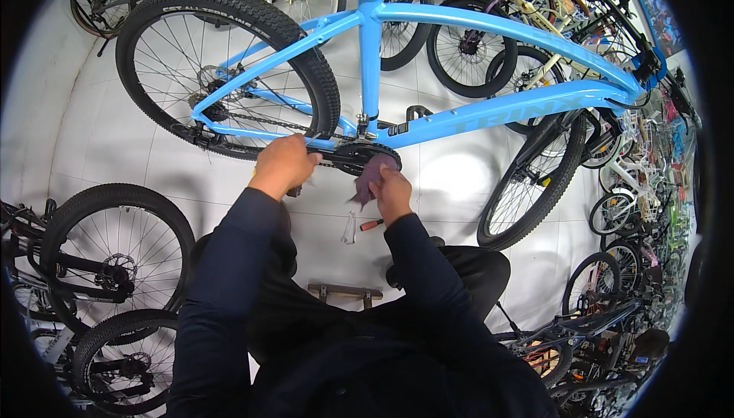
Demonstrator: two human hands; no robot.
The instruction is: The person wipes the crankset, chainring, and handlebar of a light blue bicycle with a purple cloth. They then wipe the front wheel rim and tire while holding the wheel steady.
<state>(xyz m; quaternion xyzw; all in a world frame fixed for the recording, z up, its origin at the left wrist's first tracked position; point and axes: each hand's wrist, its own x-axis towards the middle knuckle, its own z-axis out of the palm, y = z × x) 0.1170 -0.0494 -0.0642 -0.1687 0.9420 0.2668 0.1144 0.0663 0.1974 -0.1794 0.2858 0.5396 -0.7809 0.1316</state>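
A blue bicycle (370,66) stands before me, its rear wheel (327,97) at the left. My right hand (394,191) pinches a purple rag (373,175), which lies against the chainring (353,159) and covers part of it. Just left of the chainring, my left hand (284,164) is closed beside the blue chainstay, at the outer end of a dark bar that looks like the crank arm. What its fingers grip is hidden. Part of a pedal (294,191) shows beneath that hand.
On the white floor below the chainring lie a red-handled tool (371,225) and slim silver tools (349,228). Between my feet is a small wooden piece (345,292). Parked bicycles crowd the left (118,257), the back (474,47) and the right (592,288).
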